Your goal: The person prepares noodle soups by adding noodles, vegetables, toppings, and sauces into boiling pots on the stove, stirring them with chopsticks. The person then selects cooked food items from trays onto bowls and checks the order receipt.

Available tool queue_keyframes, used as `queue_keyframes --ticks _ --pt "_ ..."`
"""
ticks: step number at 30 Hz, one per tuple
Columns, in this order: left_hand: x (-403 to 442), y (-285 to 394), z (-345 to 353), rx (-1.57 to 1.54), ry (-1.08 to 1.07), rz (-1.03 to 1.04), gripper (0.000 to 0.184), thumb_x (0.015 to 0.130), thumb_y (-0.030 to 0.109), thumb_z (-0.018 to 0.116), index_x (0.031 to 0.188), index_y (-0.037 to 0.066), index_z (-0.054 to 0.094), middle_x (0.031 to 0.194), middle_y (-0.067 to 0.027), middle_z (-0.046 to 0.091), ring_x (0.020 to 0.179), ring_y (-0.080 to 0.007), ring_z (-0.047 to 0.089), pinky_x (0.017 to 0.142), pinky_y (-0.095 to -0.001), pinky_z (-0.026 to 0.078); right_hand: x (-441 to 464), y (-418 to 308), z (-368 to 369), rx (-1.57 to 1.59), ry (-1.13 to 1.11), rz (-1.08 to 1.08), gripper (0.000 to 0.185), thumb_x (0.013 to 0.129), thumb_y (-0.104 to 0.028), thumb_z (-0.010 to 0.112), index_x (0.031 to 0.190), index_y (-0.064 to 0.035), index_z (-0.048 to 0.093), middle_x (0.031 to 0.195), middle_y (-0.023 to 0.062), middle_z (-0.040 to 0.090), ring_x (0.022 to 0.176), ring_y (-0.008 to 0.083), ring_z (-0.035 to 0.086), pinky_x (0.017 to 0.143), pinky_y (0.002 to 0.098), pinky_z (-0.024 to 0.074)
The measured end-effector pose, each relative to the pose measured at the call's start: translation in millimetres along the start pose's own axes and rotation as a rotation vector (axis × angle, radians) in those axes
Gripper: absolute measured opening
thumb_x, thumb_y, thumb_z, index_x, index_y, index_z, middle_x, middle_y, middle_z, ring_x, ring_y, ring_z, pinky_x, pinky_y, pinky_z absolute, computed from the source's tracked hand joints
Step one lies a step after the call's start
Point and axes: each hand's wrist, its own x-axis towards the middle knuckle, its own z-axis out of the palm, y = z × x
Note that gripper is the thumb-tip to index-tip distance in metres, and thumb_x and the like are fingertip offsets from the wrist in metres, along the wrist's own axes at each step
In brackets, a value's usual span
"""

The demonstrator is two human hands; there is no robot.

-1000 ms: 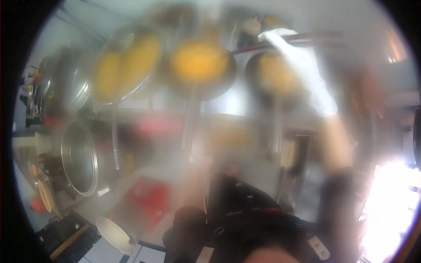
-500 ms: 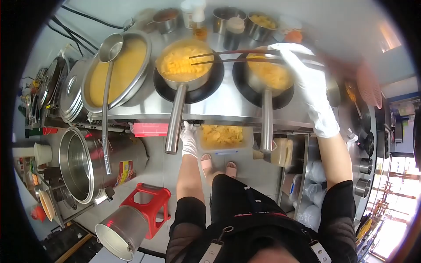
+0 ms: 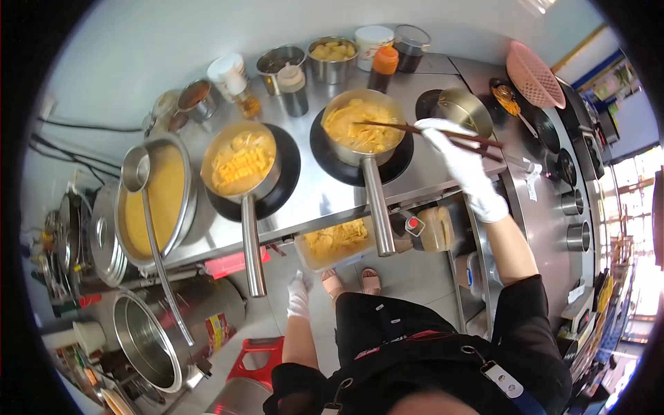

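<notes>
My right hand point(image 3: 453, 162), in a white glove, is closed around a pair of long dark chopsticks point(image 3: 408, 128). Their tips reach into the right saucepan point(image 3: 370, 149), among yellowish food in broth. To its left stands a second saucepan point(image 3: 250, 190) with corn pieces and other food in liquid. Both pans sit on round black burner plates, handles pointing towards me. My left hand point(image 3: 299, 294), also gloved, hangs below the counter edge near a clear plastic tub point(image 3: 318, 263) of yellow food. Its fingers are too small and blurred to read.
A large bowl point(image 3: 190, 207) of yellow liquid with a ladle point(image 3: 155, 235) stands at left. Along the back are a squeeze bottle point(image 3: 293, 97), an orange-capped bottle point(image 3: 382, 69) and several pots. A third pan point(image 3: 477, 104) sits at right. A tall steel pot point(image 3: 128, 339) stands below left.
My view has turned to the right. The chopsticks have gone from the left saucepan to the right one. My left hand has come down from the counter's front edge.
</notes>
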Motion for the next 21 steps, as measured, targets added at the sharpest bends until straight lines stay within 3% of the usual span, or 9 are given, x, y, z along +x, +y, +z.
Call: queue_keyframes --ticks 2,3,5,6,7,11,14,17,21 --pt "-15.6 -17.1 -8.0 0.006 -0.101 -0.062 0.038 0.093 0.038 0.047 0.113 0.007 0.054 0.103 -0.0091 0.063 0.09 -0.0237 0.062 0.078 -0.0376 0.049 -9.4 -6.3 13.2 -0.011 -0.048 0.092 0.014 0.085 -0.007 0.061 0.097 -0.0026 0.066 0.095 0.0051 0.067 0.091 0.0138 0.062 0.082 0.0254 0.0487" --pt "-24.2 -22.9 -12.7 0.018 -0.14 -0.083 0.038 0.093 0.038 0.046 0.113 0.007 0.054 0.105 -0.0101 0.063 0.092 -0.0247 0.061 0.081 -0.038 0.049 -11.4 21.6 11.9 0.009 -0.125 -0.016 0.015 0.084 -0.007 0.062 0.098 -0.0024 0.066 0.097 0.0061 0.067 0.092 0.0145 0.062 0.082 0.0257 0.0487" --pt "-41.7 -26.4 -18.0 0.079 -0.157 -0.146 0.039 0.092 0.037 0.048 0.114 0.006 0.054 0.107 -0.0116 0.062 0.095 -0.0257 0.061 0.082 -0.038 0.048 -17.3 -8.7 3.1 0.041 -0.166 0.109 0.016 0.085 -0.01 0.061 0.098 -0.0029 0.066 0.097 0.0069 0.067 0.092 0.0152 0.063 0.082 0.0274 0.0488" --pt "-48.0 -28.1 -21.8 0.089 -0.162 -0.144 0.039 0.092 0.037 0.048 0.114 0.006 0.054 0.107 -0.0116 0.062 0.095 -0.0257 0.061 0.082 -0.038 0.048 -15.5 -21.7 -2.9 -0.078 -0.109 0.175 0.016 0.086 -0.013 0.061 0.098 -0.0031 0.066 0.094 0.0062 0.067 0.091 0.0152 0.063 0.083 0.028 0.0485" --pt "-53.9 -29.7 -25.7 0.105 -0.178 -0.162 0.039 0.091 0.036 0.049 0.113 0.004 0.054 0.107 -0.012 0.062 0.095 -0.0255 0.061 0.083 -0.038 0.048 -14.4 -13.5 -13.9 -0.044 -0.046 0.093 0.017 0.087 -0.014 0.06 0.097 -0.0027 0.066 0.091 0.0054 0.068 0.089 0.0146 0.062 0.082 0.0273 0.0477" --pt "-71.0 -10.6 -27.7 0.187 -0.166 -0.205 0.035 0.09 0.03 0.053 0.109 0.001 0.056 0.101 -0.0132 0.064 0.089 -0.0255 0.063 0.078 -0.0366 0.05 -1.4 -34.5 -37.9 0.064 0.102 0.194 0.014 0.086 -0.013 0.061 0.095 -0.0031 0.067 0.088 0.0046 0.067 0.083 0.0118 0.061 0.076 0.0268 0.0484" --pt "-77.7 11.9 -20.8 0.271 -0.204 -0.127 0.038 0.087 0.031 0.058 0.108 -0.001 0.056 0.1 -0.0133 0.064 0.088 -0.0224 0.064 0.079 -0.033 0.05 2.6 -18.3 -13.6 -0.072 0.029 0.182 0.014 0.085 -0.014 0.062 0.093 -0.0034 0.067 0.086 0.004 0.067 0.083 0.0116 0.061 0.077 0.0266 0.0479" --pt "-64.9 23.1 -6.6 0.334 -0.326 -0.015 0.038 0.085 0.031 0.06 0.105 -0.001 0.057 0.096 -0.0121 0.065 0.083 -0.0199 0.064 0.076 -0.0295 0.05 4.3 -0.4 9.6 0.102 0.088 0.142 0.014 0.085 -0.014 0.062 0.093 -0.0032 0.066 0.088 0.0034 0.067 0.086 0.0115 0.061 0.08 0.0257 0.0464" --pt "-59.7 43.0 38.6 0.491 -0.37 0.019 0.037 0.085 0.032 0.06 0.101 -0.001 0.059 0.094 -0.01 0.065 0.082 -0.0178 0.063 0.074 -0.0278 0.05 -1.0 -21.3 -11.4 0.015 0.203 0.113 0.015 0.086 -0.013 0.061 0.095 -0.0025 0.066 0.085 0.0034 0.066 0.082 0.0105 0.06 0.074 0.0252 0.0473"
